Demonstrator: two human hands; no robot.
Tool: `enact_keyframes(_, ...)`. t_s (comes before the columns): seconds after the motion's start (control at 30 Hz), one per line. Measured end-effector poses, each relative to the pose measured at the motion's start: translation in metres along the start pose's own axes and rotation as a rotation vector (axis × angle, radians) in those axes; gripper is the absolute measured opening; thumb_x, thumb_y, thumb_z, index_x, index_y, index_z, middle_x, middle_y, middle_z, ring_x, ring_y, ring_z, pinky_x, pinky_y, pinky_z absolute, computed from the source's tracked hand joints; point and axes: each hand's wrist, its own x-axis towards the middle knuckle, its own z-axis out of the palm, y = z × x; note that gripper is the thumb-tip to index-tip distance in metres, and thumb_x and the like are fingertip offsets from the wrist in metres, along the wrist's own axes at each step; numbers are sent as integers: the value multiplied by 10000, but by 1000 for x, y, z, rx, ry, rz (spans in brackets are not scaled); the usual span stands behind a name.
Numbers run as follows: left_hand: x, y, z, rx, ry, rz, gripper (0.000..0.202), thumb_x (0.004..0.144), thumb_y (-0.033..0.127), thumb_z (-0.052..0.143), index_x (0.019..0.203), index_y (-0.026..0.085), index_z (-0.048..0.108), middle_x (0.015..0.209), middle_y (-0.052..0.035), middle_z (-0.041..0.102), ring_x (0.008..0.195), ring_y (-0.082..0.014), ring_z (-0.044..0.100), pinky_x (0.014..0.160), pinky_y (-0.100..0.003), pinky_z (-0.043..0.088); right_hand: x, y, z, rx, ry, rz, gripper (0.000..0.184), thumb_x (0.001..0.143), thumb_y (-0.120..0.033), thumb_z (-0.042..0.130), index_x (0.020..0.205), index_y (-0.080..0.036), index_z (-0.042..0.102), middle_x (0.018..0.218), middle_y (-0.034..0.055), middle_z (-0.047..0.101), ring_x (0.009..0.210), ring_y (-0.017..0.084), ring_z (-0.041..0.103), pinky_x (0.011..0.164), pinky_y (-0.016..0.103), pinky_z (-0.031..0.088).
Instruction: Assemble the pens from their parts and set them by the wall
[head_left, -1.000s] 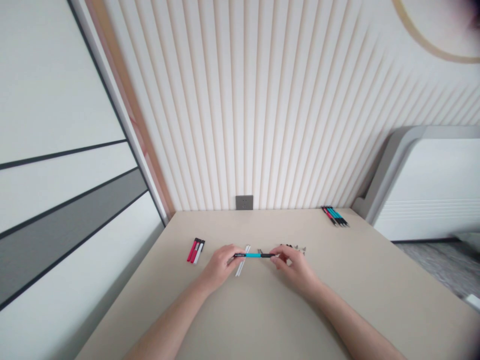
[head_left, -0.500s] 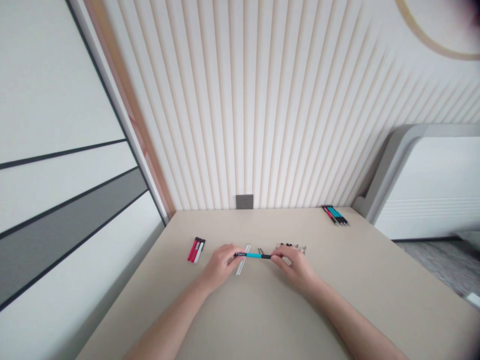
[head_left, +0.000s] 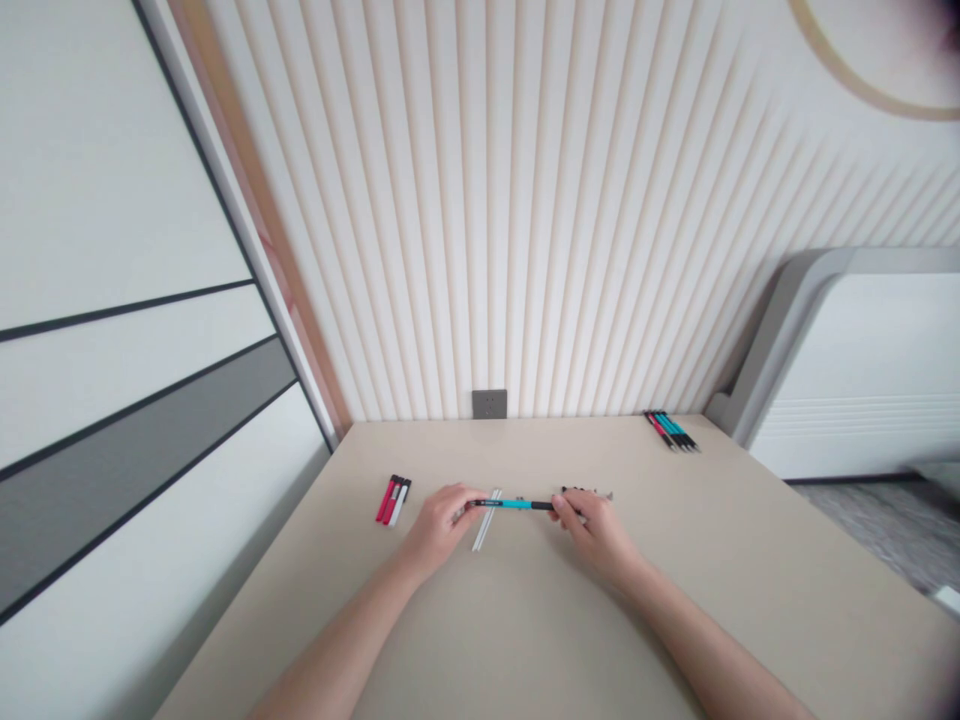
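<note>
A slim teal-and-black pen [head_left: 514, 504] lies level across the table, held between my two hands. My left hand [head_left: 439, 525] pinches its left end, while my right hand [head_left: 596, 530] grips its black right end. Just below the pen, near my left fingers, lie two thin white strips [head_left: 486, 520]. Several small dark and metal parts [head_left: 586, 493] sit behind my right hand, partly hidden by it. To the left of my left hand lies a small bundle of red, black and white pens [head_left: 391, 500].
The beige table [head_left: 675, 560] runs to a ribbed wall at the back, with a grey wall socket [head_left: 489, 404] above its far edge. A row of teal, red and black pens [head_left: 671, 431] lies at the far right corner. A white cabinet [head_left: 847, 370] stands beyond.
My right hand has shifted slightly right, and the pen now sits a little farther from the camera. My left hand still holds the pen's left end.
</note>
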Motion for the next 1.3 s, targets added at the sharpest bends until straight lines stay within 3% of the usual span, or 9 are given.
enact_keyframes(0.17, 1, 1, -3, 8, 35, -21, 100, 896, 237, 589, 943, 191, 664, 810, -20, 675, 742, -156, 631, 716, -259, 489, -1, 0, -1, 107, 35, -11, 283, 912, -415, 520, 1089, -226, 636, 907, 62, 662, 828, 211, 605, 724, 305, 456)
enact_keyframes(0.33, 0, -2, -1, -12, 19, -36, 106, 904, 249, 577, 947, 195, 658, 821, -22, 681, 740, -154, 628, 717, -260, 495, 1, 3, 0, 77, 17, -65, 234, 903, -414, 537, 917, -221, 666, 860, 55, 667, 796, 210, 603, 781, 334, 441)
enact_keyframes(0.5, -1, -3, 2, -40, -20, -15, 124, 911, 262, 567, 950, 188, 658, 817, -29, 676, 748, -159, 633, 707, -259, 493, 1, 4, 0, 4, -16, -17, 469, 983, -416, 351, 682, -200, 638, 667, 37, 643, 660, 188, 582, 718, 320, 420)
enact_keyframes(0.7, -1, -4, -1, -24, 0, -41, 87, 894, 210, 584, 941, 193, 655, 824, -18, 682, 737, -152, 627, 711, -253, 489, 0, 3, -3, 59, 49, -71, 239, 890, -407, 567, 1036, -235, 646, 1004, 68, 667, 955, 237, 593, 868, 362, 423)
enact_keyframes(0.83, -1, -3, -1, -39, -1, -41, 97, 898, 236, 577, 927, 191, 658, 821, -25, 686, 738, -158, 632, 706, -258, 492, 1, 3, -4, 28, 30, -98, 216, 927, -399, 512, 941, -234, 651, 951, 75, 658, 933, 239, 581, 861, 379, 415)
enact_keyframes(1.0, -1, -2, 2, -56, -31, -18, 111, 900, 253, 576, 922, 188, 663, 821, -36, 687, 767, -169, 647, 707, -262, 490, 0, 1, -4, -8, -28, -70, 405, 984, -378, 383, 694, -213, 613, 751, 50, 632, 811, 210, 578, 814, 358, 404)
enact_keyframes(1.07, -1, -2, 2, -59, -26, -19, 101, 896, 239, 580, 928, 186, 661, 826, -34, 688, 751, -162, 643, 697, -256, 488, 0, 1, -3, -8, -34, -55, 399, 987, -370, 372, 727, -211, 629, 762, 52, 640, 804, 209, 579, 801, 355, 404)
enact_keyframes(1.2, -1, -4, 0, -45, -15, -34, 93, 897, 232, 576, 922, 190, 656, 824, -27, 688, 739, -157, 636, 702, -256, 490, 1, 2, -3, 14, -2, -86, 228, 933, -380, 511, 1014, -221, 652, 960, 74, 671, 913, 232, 584, 830, 364, 408)
enact_keyframes(1.3, -1, -5, -1, -33, -35, -34, 100, 904, 236, 572, 935, 190, 655, 830, -26, 684, 759, -159, 639, 713, -256, 485, 1, 2, -5, 14, -7, -107, 194, 924, -370, 546, 956, -222, 666, 926, 63, 675, 901, 228, 586, 827, 363, 411)
